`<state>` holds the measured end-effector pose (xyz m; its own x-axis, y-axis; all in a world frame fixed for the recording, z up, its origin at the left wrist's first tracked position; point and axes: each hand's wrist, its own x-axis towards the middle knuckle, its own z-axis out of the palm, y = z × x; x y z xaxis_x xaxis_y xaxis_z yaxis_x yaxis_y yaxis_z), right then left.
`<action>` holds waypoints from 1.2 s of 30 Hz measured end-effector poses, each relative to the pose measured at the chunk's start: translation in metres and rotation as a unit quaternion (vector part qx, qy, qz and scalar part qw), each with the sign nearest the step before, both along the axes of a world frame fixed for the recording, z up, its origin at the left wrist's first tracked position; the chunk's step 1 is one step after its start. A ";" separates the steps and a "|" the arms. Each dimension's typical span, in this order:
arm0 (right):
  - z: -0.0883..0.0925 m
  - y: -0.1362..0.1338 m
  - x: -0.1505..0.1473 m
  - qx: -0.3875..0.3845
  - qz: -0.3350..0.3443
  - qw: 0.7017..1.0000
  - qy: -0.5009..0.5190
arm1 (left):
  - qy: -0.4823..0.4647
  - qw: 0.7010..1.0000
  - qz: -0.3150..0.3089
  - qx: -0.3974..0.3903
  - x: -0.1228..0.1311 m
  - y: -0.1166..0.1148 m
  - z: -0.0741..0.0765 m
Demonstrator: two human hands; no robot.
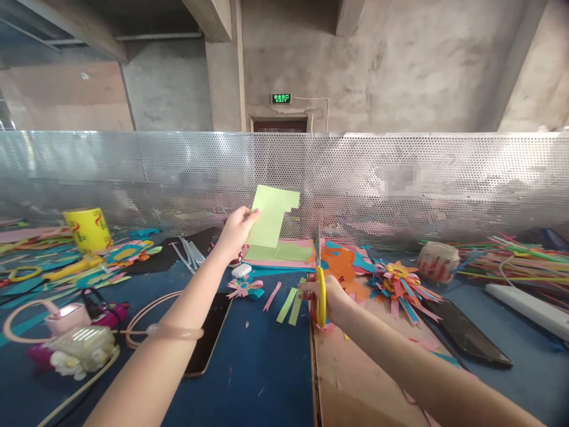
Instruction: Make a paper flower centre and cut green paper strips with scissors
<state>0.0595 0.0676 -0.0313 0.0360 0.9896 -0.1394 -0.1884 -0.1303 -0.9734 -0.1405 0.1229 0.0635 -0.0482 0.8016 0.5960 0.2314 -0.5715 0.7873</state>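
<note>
My left hand [237, 231] pinches a light green sheet of paper [269, 216] by its left edge, raised above the table. A notch is cut from the sheet's right side. In my right hand [331, 299] is a pair of yellow-handled scissors [320, 296], its blades pointing up and away. Narrow green paper strips [291, 305] are beside my right fingertips; I cannot tell whether they touch them. A short pink strip [272, 296] lies to their left. Beyond my hands, more green paper [293, 253] rests on pink and blue sheets.
Orange paper pieces [340, 264] and a paper-strip flower [400, 273] lie at right, near a glass jar [439, 262] and a dark phone [471, 332]. Another phone [208, 341], chargers and a yellow tape roll [88, 230] are at left. A perforated metal screen [200, 172] stands behind.
</note>
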 end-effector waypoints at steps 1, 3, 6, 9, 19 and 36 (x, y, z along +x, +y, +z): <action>0.005 0.000 -0.002 -0.004 0.007 1.000 -0.013 | 0.007 1.000 -0.002 -0.001 0.002 0.000 -0.001; 0.016 -0.005 -0.005 -0.008 0.020 0.999 -0.037 | 0.016 1.000 -0.005 0.000 0.004 -0.001 -0.001; 0.032 -0.017 -0.007 -0.003 0.037 0.997 -0.064 | 0.023 1.000 -0.008 0.003 0.005 -0.004 0.002; 0.042 -0.024 -0.007 0.006 0.045 0.995 -0.086 | 0.035 0.999 0.000 0.005 0.004 -0.006 0.004; 0.037 -0.015 0.022 0.047 -0.001 0.990 -0.134 | -0.031 0.999 -0.030 -0.013 0.012 -0.014 0.001; 0.002 -0.048 0.028 0.125 0.054 0.984 -0.117 | -0.316 0.781 -0.442 -0.306 0.078 -0.066 -0.054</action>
<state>0.0873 0.0198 -0.0294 -0.0686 0.9917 0.1084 0.0466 0.1118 -0.9926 -0.0629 0.0572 0.0095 0.5568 0.8134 0.1684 -0.5864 0.2413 0.7733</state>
